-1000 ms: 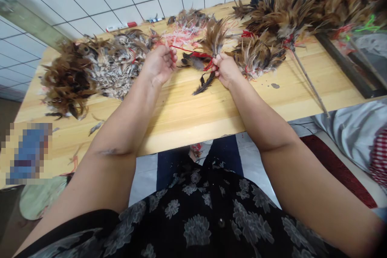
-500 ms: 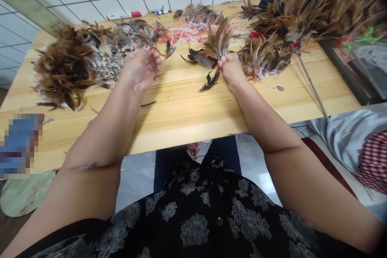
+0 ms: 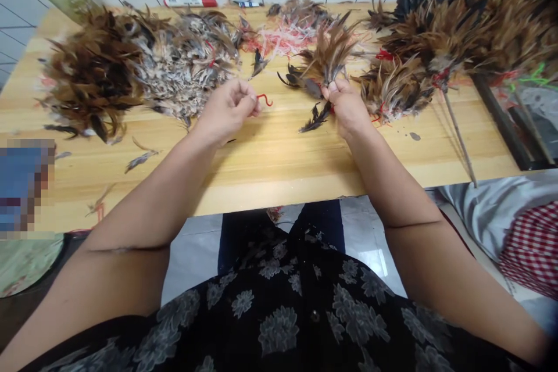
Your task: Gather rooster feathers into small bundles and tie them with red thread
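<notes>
Your R hand (image 3: 346,106) has the feather bundle (image 3: 330,55) pinched at its base btwn thumb & fingers, tips fanning up & away from you; same grip as 1 s ago. Your L hand (image 3: 231,109), well apart to the left, is closed on a red cord (image 3: 265,100), short curled end poking out past the fingertips. 1 s ago that cord ran across from L hand to the bundle; ½ s ago it was looped on your L fingers; now its end hangs free of the bundle. A dark feather tuft (image 3: 258,64), by your L fingertips ½ s ago, now lies alone btwn the hands, a bit beyond them.

Far right of R hand: a dark-rimmed thing (image 3: 497,116), tray or frame, can't tell, w/ crumpled clear plastic showing inside the rim.

Materials: bundle feathers brown, glossy, pointed; a wispy black feather (image 3: 314,119) just left of R hand. Just right of it, a second bundle (image 3: 396,90), red-tied; beyond that, a feather duster (image 3: 457,133) on a thin stick. Behind L hand, a mat of pale, fluffy feathers (image 3: 178,70); farther left, a bushy brown heap (image 3: 93,70). Beyond both hands, shredded pink/white strips (image 3: 279,40). All on a smooth, light wood table (image 3: 283,168).
</notes>
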The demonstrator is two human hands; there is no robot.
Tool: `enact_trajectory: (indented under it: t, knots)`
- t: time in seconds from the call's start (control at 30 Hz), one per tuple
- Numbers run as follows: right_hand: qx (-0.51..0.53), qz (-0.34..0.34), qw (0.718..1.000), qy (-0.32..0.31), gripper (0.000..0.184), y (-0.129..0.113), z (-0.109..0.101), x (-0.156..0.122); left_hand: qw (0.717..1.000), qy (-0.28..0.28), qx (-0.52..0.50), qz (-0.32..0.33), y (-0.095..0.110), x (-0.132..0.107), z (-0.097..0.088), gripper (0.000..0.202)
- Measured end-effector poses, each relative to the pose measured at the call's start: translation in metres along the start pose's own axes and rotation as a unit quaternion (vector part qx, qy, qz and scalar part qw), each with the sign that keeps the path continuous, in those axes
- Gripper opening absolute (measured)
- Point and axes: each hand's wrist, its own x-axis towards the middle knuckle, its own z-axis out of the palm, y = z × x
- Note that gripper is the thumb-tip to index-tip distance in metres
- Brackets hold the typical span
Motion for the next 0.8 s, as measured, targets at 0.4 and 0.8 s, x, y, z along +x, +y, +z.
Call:
enact_trajectory:
  t: [0.4,0.8]
  knots:
    - [0.11,0.074,0.977,-0.167,0.051,-0.107,0.054,-0.027,0.998,-0.014,0.048,0.027,0.01,-0.007,-0.013,0.015]
    - [0.218,0.136,0.943,-0.211,0.04,-0.086,0.073,-0.039,0.968,0.013,0.136,0.211,-0.059,0.028,-0.009,0.018]
